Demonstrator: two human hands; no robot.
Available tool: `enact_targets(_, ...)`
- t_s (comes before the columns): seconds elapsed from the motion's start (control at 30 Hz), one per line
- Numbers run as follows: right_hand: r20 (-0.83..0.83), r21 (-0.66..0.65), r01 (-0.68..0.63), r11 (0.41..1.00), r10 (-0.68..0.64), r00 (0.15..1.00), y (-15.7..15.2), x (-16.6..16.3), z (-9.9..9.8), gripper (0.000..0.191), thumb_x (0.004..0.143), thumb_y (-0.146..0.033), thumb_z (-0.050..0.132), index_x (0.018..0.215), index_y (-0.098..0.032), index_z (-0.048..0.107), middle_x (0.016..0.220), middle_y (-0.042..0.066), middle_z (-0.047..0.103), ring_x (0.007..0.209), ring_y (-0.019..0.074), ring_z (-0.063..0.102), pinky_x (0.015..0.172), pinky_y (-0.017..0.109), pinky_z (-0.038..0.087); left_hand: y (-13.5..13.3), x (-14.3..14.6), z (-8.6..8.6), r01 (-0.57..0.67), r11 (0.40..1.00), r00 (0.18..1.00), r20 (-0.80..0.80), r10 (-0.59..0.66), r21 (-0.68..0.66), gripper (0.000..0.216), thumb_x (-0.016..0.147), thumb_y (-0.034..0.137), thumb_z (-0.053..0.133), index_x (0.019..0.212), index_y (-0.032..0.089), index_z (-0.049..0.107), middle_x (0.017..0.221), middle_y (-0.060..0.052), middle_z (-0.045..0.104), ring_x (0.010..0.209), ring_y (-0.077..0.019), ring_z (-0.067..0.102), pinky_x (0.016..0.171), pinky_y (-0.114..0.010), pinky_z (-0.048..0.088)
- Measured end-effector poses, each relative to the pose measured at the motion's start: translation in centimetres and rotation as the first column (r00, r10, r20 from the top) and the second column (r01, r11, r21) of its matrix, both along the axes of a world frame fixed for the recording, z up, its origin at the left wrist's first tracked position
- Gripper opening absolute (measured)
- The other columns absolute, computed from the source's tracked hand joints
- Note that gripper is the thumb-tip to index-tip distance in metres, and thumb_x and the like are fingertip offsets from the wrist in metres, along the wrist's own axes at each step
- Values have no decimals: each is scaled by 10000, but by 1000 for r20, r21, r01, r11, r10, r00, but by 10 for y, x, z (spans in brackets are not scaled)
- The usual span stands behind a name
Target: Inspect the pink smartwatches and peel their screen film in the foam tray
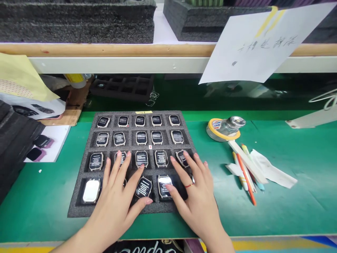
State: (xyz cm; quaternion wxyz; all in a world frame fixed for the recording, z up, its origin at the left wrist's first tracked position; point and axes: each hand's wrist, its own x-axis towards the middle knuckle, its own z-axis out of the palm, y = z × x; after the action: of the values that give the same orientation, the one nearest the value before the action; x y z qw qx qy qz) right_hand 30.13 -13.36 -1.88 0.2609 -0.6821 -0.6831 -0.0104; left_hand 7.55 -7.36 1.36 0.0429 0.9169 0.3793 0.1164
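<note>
A dark foam tray (79,205) lies on the green bench mat, its pockets holding several small smartwatch bodies (141,137) with lit text screens. My left hand (118,196) lies flat on the front rows, fingers spread, its thumb beside a tilted watch body (143,187). My right hand (193,191), with a red ring, lies flat and spread over the front right pockets, its thumb touching a watch with a bright screen (163,185). A watch with a white screen (91,190) sits in the front left pocket. Neither hand grips anything.
Pens and white strips (247,172) lie right of the tray, behind them a tape roll with a small glass jar (226,128). An empty foam tray (122,86) sits under the shelf. A paper note (258,45) hangs from the shelf. Black foam stacks (13,140) stand at left.
</note>
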Motion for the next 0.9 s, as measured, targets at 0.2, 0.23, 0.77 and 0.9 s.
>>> enact_targets(0.2, -7, 41, -27, 999, 27, 1000, 1, -5, 1, 491, 984, -391, 531, 1450, -238, 508, 1572, 156, 409, 1496, 434, 297, 1139, 742, 303, -11, -9, -3, 90, 996, 994, 67, -90, -2, 518, 965, 292, 597, 1453, 163, 486, 1662, -181, 238, 1563, -404, 107, 1206, -686, 204)
enact_targets(0.23, -49, 88, -12, 996, 16, 999, -1, -4, 1, 480, 979, -363, 543, 1438, -224, 517, 1548, 163, 435, 1489, 425, 315, 1146, 736, 297, -14, -13, -3, 111, 994, 991, 79, -111, 2, 511, 958, 263, 607, 1447, 164, 496, 1662, -171, 242, 1561, -398, 124, 1212, -674, 196)
enact_targets(0.77, -87, 236, -182, 955, 207, 974, -33, 1, -7, 336, 857, -45, 610, 1143, -193, 708, 1297, 101, 635, 1327, 359, 514, 1139, 683, 351, -21, -24, -16, 106, 992, 974, 195, -117, 66, 427, 901, 287, 706, 1320, 236, 642, 1504, -178, 500, 1521, -352, 293, 1218, -645, 214)
enact_targets(0.9, -67, 257, -173, 951, 197, 978, -33, 0, -9, 320, 859, -44, 609, 1122, -192, 716, 1277, 92, 652, 1306, 340, 532, 1156, 662, 344, -21, -25, -16, 103, 992, 976, 183, -114, 67, 408, 899, 301, 708, 1300, 245, 656, 1512, -185, 484, 1532, -355, 265, 1217, -651, 210)
